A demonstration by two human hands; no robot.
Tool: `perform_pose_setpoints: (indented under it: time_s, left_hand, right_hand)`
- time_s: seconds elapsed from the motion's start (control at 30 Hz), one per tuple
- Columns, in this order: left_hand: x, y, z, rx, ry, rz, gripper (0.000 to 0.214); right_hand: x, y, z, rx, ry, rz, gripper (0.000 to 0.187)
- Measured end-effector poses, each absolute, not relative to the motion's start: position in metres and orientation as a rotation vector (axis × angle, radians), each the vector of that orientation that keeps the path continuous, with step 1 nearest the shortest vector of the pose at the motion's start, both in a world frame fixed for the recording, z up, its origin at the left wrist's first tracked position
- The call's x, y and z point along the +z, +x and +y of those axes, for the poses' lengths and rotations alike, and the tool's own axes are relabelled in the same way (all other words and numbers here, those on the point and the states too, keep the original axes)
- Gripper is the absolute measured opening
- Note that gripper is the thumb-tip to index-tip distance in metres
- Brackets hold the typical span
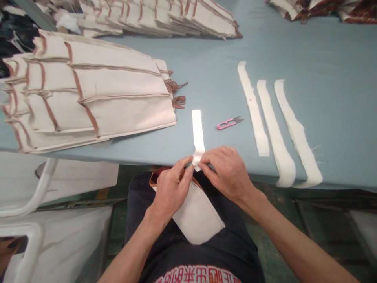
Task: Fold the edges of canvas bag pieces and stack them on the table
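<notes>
My left hand [172, 188] and my right hand [226, 171] meet at the near edge of the blue-grey table [206, 67]. Both pinch the near end of a narrow white fabric strip [197, 131] that runs away from me across the table. Under my hands, on my lap, lies a cream fabric piece with a brown edge [198, 218]. A pink thread snipper [228, 123] lies on the table just beyond my right hand, untouched.
Three longer white strips [275, 129] lie side by side to the right, their ends over the table edge. Stacks of cream pieces with brown trim [88, 98] cover the left and far side. A white chair frame [35, 196] stands at the lower left.
</notes>
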State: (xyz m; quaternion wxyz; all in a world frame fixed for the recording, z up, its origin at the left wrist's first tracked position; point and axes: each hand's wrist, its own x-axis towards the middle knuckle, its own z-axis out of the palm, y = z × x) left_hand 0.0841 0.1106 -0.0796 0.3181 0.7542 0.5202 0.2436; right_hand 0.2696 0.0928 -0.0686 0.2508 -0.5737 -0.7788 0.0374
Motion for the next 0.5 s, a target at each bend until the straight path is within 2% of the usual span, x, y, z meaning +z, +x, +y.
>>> perform_pose_setpoints:
  time_s: [0.3, 0.5]
  left_hand:
    - [-0.068, 0.106, 0.103, 0.406, 1.983, 1.739, 0.028]
    - [-0.064, 0.108, 0.104, 0.282, 1.988, 1.788, 0.046]
  right_hand:
    - [-0.079, 0.263, 0.091, 0.269, -1.683, -1.858, 0.014]
    - [-0.075, 0.275, 0.100, 0.430, -1.635, -1.828, 0.011]
